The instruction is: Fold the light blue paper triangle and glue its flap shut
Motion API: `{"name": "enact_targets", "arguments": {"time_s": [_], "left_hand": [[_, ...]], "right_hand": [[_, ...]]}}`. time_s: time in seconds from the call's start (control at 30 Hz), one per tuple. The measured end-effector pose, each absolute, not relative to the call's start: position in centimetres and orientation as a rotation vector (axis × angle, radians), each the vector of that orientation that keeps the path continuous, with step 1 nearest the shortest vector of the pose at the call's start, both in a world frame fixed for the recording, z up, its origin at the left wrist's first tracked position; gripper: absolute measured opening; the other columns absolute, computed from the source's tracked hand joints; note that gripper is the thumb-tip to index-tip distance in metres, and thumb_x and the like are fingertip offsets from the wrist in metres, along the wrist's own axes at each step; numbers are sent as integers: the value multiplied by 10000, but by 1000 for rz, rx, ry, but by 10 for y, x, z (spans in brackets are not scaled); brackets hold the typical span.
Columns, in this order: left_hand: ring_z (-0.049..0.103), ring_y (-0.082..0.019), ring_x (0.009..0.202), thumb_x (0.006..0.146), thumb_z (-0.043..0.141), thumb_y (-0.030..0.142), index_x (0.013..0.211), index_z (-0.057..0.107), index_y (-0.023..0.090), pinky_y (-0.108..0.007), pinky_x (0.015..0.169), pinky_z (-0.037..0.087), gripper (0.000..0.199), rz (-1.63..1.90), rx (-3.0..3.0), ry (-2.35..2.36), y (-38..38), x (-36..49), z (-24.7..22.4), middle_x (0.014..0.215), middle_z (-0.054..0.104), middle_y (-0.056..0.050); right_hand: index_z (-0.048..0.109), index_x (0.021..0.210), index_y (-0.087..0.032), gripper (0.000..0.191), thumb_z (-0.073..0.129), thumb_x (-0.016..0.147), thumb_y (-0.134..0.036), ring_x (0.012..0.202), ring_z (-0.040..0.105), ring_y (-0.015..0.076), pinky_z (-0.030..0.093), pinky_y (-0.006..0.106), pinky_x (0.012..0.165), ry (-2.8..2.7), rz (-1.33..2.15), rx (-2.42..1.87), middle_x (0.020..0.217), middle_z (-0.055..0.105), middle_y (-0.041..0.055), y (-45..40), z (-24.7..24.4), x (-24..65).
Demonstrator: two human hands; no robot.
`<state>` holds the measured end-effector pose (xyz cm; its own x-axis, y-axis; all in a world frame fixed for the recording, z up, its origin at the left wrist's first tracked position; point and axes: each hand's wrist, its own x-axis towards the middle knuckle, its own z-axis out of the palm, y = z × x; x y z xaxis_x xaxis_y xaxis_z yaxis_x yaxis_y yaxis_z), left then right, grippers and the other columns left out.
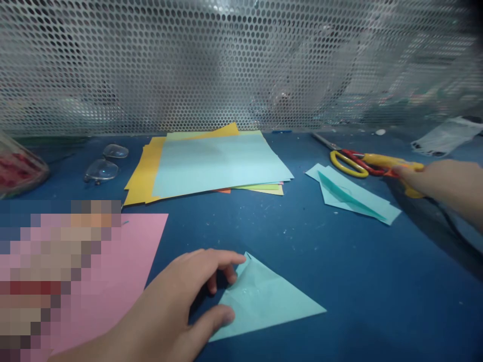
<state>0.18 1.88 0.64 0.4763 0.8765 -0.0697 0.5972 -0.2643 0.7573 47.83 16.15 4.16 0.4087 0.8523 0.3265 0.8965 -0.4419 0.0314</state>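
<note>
A light-blue folded paper [267, 301] with a triangular outline lies on the blue table in front of me. My left hand [199, 286] rests over its left side, fingers apart, the thumb and forefinger touching its edge. Over at the far right, my right hand [445, 183] is closed on a yellow glue gun [383, 161] with an orange trigger, its dark cord trailing toward the right edge. Part of that grip is hidden. Between the two hands lies another folded light-blue paper [350, 193], one flap standing up. Scissors [349, 165] with yellow and red handles lie behind it.
Coloured sheets [222, 166] are stacked at the back, light blue on top. Eyeglasses [101, 170] and a clear container [20, 168] stand left. Pink paper [139, 236] lies at left, partly under a pixelated patch. A perforated metal panel [226, 65] closes the back; a clear packet [447, 137] sits right.
</note>
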Motion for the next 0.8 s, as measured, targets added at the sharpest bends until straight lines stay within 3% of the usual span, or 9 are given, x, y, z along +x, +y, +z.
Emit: {"name": "enact_targets", "arguments": {"time_s": [0.13, 0.17, 0.2, 0.3, 0.4, 0.47, 0.57, 0.63, 0.8], "left_hand": [[689, -93, 968, 925, 610, 200, 1318, 528, 538, -173, 865, 544, 525, 518, 2038, 1173, 19, 3, 8, 1125, 688, 132], [690, -88, 968, 932, 600, 194, 1319, 524, 535, -166, 866, 544, 522, 526, 2044, 1168, 20, 3, 8, 1119, 685, 129], [693, -86, 963, 935, 595, 188, 1325, 522, 529, -162, 861, 547, 523, 530, 2046, 1167, 20, 4, 9, 1110, 685, 124], [703, -106, 938, 933, 598, 187, 1346, 539, 484, -174, 836, 562, 512, 538, 2054, 1165, 22, 4, 9, 1088, 693, 88], [703, -177, 965, 940, 617, 245, 1355, 599, 379, -253, 846, 589, 436, 528, 2097, 1194, 22, 3, 8, 1088, 712, 8], [693, -217, 976, 941, 646, 319, 1348, 635, 335, -297, 849, 598, 407, 528, 2146, 1213, 22, 3, 8, 1064, 719, -29], [681, -232, 987, 944, 662, 398, 1350, 650, 338, -317, 861, 596, 411, 543, 2225, 1212, 22, 6, 7, 1051, 718, -40], [678, -231, 990, 951, 659, 414, 1359, 646, 346, -315, 866, 593, 414, 545, 2269, 1193, 21, 8, 7, 1065, 716, -43], [692, -195, 992, 964, 625, 255, 1382, 615, 364, -265, 871, 581, 432, 532, 2351, 1073, 22, 4, 9, 1149, 713, -29]], "right_hand": [[611, 1353, -210, 393, 656, 1009, -395, 1215, 624, 292, 549, 482, 968, -1316, -418, -2567, 1410, 589, 138, 150, 50, 452], [601, 1367, -93, 470, 663, 991, -369, 1298, 564, 336, 513, 461, 992, -1374, -426, -2481, 1352, 596, 242, 148, 53, 442], [606, 1351, -32, 456, 644, 988, -305, 1364, 496, 337, 483, 433, 1005, -1454, -431, -2382, 1228, 651, 261, 145, 56, 432], [637, 1291, -4, 406, 634, 953, -227, 1207, 569, 298, 455, 443, 1002, -1667, -431, -2082, 1067, 684, 220, 130, 62, 397], [734, 1108, -162, 234, 643, 920, -266, 866, 645, 197, 537, 365, 847, -2004, -223, -1772, 1023, 687, 113, 103, 61, 359], [733, 1076, -270, 199, 618, 930, -340, 771, 654, 160, 564, 288, 694, -2239, 15, -1530, 979, 694, 41, 80, 56, 334], [686, 1232, -326, 328, 584, 956, -182, 927, 711, 128, 594, 222, 797, -2416, 717, -1185, 1139, 687, 20, 51, 45, 302], [667, 1277, -306, 402, 547, 953, -102, 1078, 700, 120, 567, 197, 906, -2410, 971, -1089, 1239, 667, 30, 41, 38, 289], [660, 1324, -242, 452, 520, 963, -8, 1103, 669, 87, 500, 146, 979, -2449, 1053, -862, 1222, 672, 48, 41, 25, 286]]}}
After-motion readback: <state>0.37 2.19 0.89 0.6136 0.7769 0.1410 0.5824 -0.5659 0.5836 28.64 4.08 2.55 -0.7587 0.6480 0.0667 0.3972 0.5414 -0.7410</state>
